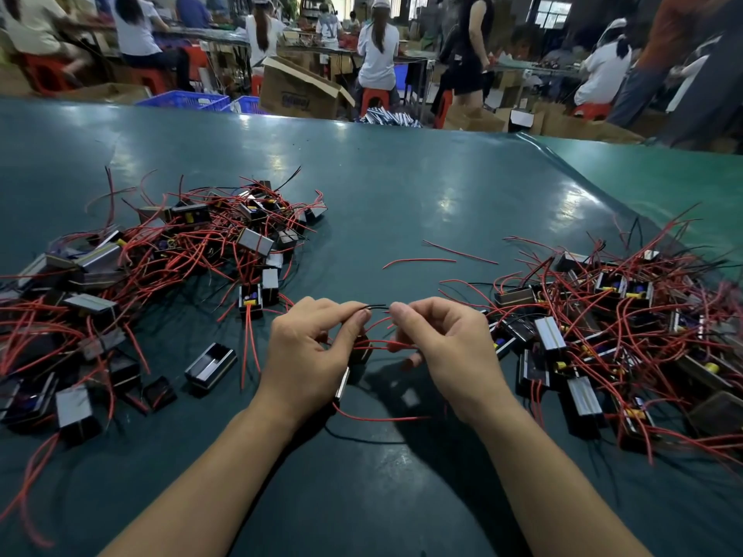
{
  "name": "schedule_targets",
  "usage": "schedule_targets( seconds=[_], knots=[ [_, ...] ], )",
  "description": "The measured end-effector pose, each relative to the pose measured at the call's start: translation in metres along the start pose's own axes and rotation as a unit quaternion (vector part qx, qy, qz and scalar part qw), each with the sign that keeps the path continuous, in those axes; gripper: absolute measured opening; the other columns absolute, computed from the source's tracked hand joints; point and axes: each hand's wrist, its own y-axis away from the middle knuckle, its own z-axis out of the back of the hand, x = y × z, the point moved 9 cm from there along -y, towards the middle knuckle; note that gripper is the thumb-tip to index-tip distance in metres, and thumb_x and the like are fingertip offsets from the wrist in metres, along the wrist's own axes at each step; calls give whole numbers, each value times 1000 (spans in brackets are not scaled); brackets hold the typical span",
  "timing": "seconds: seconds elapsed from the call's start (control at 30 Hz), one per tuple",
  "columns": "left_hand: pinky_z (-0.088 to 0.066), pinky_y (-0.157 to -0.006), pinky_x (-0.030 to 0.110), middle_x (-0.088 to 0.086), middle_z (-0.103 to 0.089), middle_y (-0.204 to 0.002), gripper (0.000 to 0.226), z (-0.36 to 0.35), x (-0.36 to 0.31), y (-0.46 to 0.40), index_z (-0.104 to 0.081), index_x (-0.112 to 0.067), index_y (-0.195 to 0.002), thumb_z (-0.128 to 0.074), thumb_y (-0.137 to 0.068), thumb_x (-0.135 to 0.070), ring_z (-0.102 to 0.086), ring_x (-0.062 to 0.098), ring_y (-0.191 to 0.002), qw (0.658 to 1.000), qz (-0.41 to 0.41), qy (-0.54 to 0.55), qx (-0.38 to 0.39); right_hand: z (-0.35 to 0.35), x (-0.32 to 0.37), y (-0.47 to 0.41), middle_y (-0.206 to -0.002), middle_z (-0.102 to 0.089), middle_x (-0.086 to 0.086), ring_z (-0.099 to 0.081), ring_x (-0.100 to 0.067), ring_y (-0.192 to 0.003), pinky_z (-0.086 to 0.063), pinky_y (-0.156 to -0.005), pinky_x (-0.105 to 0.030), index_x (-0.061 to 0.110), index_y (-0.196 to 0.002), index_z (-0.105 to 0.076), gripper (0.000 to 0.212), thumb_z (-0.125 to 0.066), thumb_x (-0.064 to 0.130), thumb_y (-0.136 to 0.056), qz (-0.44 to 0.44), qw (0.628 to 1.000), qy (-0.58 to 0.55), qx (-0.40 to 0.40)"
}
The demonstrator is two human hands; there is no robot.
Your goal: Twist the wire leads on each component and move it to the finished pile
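Head view showed the left hand [317,347] and right hand [438,347] each pinching black wires [378,306] above the desk [402,203].

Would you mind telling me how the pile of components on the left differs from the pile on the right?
The left pile stretches farther up the table; the right pile stays nearer and runs off the picture's right edge. Several boxes lie loose, apart from the left pile, toward the left hand; the right pile sits packed against the right hand. Both are dark boxes tangled in red leads.
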Motion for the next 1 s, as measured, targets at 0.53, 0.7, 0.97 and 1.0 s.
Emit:
schedule_targets(
  seconds=[0.53, 0.7, 0.97, 1.0],
  knots=[
    [-44, -62, 31, -2, -69, -75, 12, 2, -18, -1, -78, -9, -93, -70, -86, -14, -50, 19, -64, 992, -106, -60, 18, -17, -28, 4, -64, -50, 2, -48, -8, -47, -24, -34, -16, 19, -73, -54, 14, -66, 24, -78, -238, 943, -203, 112],
    [-43, -62, 28, -1, -70, -76, 10, 1, -21, -1, -79, -10, -93, -72, -85, -12, -48, 18, -64, 989, -128, -66, 32, -13, -43, 7, -58, -47, 4, -39, -6, -42, -18, -31, -15, 18, -74, -54, 14, -56, 16, -87, -305, 924, -217, 82],
    [-43, -61, 30, -1, -69, -75, 12, 0, -25, 0, -78, -9, -94, -72, -85, -12, -48, 21, -63, 986, -148, -69, 39, -14, -43, 6, -57, -48, 7, -39, -5, -42, -17, -30, -14, 19, -72, -56, 16, -62, 28, -83, -311, 915, -236, 102],
    [-43, -61, 30, -1, -69, -75, 11, 1, -25, 0, -78, -9, -94, -72, -85, -12, -48, 21, -63, 986, -147, -69, 39, -14, -43, 6, -58, -48, 6, -38, -5, -42, -17, -30, -14, 18, -72, -55, 14, -62, 25, -82, -305, 917, -236, 105]
  ],
)
